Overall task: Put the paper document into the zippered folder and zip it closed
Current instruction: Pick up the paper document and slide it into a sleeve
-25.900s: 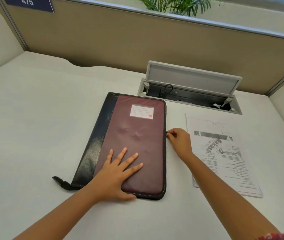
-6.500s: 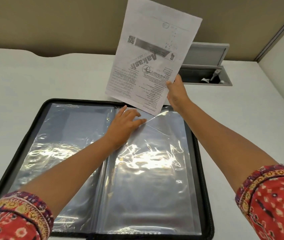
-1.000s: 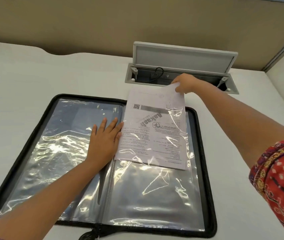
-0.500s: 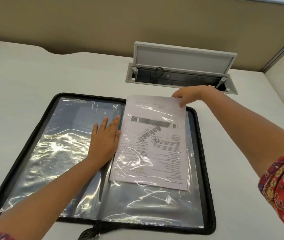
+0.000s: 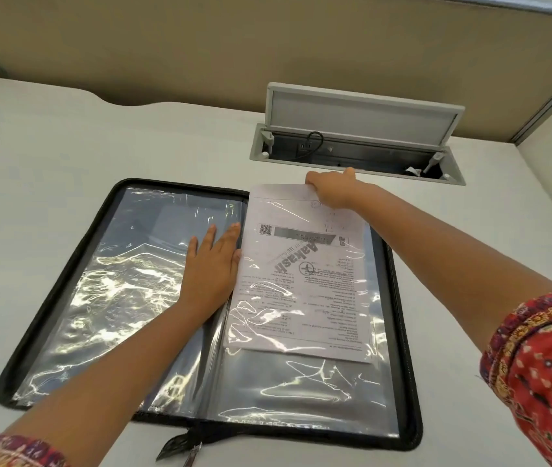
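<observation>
1. Folder lies unzipped and spread flat on the white surface, its black zip edge running all round and its clear plastic sleeves facing up.
2. Your left hand rests palm down, fingers spread and gripping nothing, on the left-hand sleeve just beside the centre fold.
3. Your right hand is pinched on the far edge of the paper document, near its far right corner.
4. The paper document sits in the right-hand half, most of it under the glossy plastic; its far edge pokes out past the top of the sleeve, where your fingers hold it. Its near edge stops well short of the sleeve's bottom.
5. The zip pull and a dark tab lie at the near edge, by the spine.
6. Beyond the folder, a grey cable box is sunk into the surface with its lid propped up, near your right hand.
</observation>
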`<action>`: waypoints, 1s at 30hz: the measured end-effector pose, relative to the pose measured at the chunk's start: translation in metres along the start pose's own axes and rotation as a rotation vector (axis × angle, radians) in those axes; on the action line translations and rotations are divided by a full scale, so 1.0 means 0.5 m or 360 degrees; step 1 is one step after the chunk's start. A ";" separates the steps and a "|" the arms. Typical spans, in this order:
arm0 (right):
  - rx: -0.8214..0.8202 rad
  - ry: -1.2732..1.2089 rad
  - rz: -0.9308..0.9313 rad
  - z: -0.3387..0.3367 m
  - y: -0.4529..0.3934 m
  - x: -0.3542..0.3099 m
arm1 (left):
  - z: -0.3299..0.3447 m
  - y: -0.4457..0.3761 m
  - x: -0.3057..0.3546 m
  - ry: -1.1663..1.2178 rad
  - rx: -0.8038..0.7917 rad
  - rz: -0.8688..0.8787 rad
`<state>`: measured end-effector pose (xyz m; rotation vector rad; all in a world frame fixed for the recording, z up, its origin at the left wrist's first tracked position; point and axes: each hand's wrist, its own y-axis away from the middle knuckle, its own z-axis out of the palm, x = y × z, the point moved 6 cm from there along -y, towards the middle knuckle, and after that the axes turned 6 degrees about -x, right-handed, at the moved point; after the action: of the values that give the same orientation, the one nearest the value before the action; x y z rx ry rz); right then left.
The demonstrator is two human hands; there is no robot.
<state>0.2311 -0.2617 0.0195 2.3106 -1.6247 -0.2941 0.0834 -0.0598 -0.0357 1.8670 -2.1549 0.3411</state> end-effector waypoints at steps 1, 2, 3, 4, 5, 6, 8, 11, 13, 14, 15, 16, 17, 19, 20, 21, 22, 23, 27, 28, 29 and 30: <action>-0.0043 -0.0005 -0.0038 0.003 0.004 -0.002 | 0.000 0.000 0.000 -0.0005 0.0000 0.0000; -0.0098 -0.0026 -0.0073 0.007 0.009 -0.003 | 0.000 -0.001 0.000 -0.0005 0.0001 -0.0001; -0.0167 -0.0055 -0.0108 0.010 0.013 -0.004 | -0.001 -0.001 -0.001 -0.0003 0.0002 -0.0004; -0.0242 -0.0075 -0.0142 0.014 0.018 -0.005 | -0.001 -0.002 -0.002 0.0000 0.0002 -0.0008; -0.0317 -0.0085 -0.0167 0.019 0.022 -0.007 | 0.000 -0.002 -0.002 0.0001 0.0003 -0.0012; -0.0384 -0.0098 -0.0176 0.025 0.026 -0.009 | 0.000 -0.002 -0.003 -0.0001 0.0003 -0.0014; -0.0473 -0.0145 -0.0163 0.036 0.037 -0.016 | 0.001 -0.003 -0.003 -0.0011 0.0001 -0.0013; -0.0418 -0.0242 -0.0149 0.035 0.040 -0.025 | 0.002 -0.002 -0.003 -0.0007 -0.0002 -0.0015; -0.0303 -0.0395 -0.0121 0.023 0.037 -0.024 | 0.002 -0.001 -0.002 0.0004 -0.0004 -0.0016; -0.0267 -0.0462 -0.0124 0.020 0.036 -0.024 | 0.002 -0.001 -0.002 0.0007 -0.0003 -0.0015; -0.0262 -0.0496 -0.0133 0.021 0.035 -0.025 | 0.002 -0.001 -0.001 0.0011 0.0000 -0.0013; -0.0271 -0.0493 -0.0144 0.024 0.034 -0.026 | 0.001 -0.001 -0.001 0.0017 0.0003 -0.0012; -0.0282 -0.0464 -0.0150 0.029 0.034 -0.028 | 0.000 0.000 -0.002 0.0022 0.0004 -0.0013; -0.0286 -0.0427 -0.0152 0.039 0.035 -0.033 | 0.001 -0.001 -0.002 0.0027 0.0005 -0.0016; -0.0292 -0.0450 -0.0147 0.043 0.034 -0.033 | 0.001 -0.002 -0.002 0.0027 0.0007 -0.0016; -0.0306 -0.0494 -0.0140 0.045 0.033 -0.032 | 0.001 -0.002 -0.002 0.0026 0.0008 -0.0016; -0.0330 -0.0529 -0.0135 0.044 0.034 -0.033 | 0.000 -0.002 -0.003 0.0030 0.0011 -0.0017; -0.0364 -0.0554 -0.0135 0.042 0.037 -0.033 | -0.001 -0.002 -0.004 0.0034 0.0015 -0.0016; -0.0425 -0.0605 -0.0137 0.046 0.042 -0.030 | 0.001 -0.001 -0.003 0.0034 0.0016 -0.0018; -0.0381 -0.0601 -0.0125 0.047 0.041 -0.029 | 0.002 -0.001 -0.003 0.0031 0.0018 -0.0015; -0.0308 -0.0575 -0.0095 0.047 0.038 -0.026 | 0.003 -0.002 -0.003 0.0023 0.0021 -0.0010; -0.0212 -0.0529 -0.0046 0.047 0.036 -0.021 | 0.004 -0.002 -0.003 0.0011 0.0022 -0.0007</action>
<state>0.2039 -0.2604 0.0037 2.2760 -1.6583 -0.8052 0.0845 -0.0590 -0.0380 1.8753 -2.1488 0.3617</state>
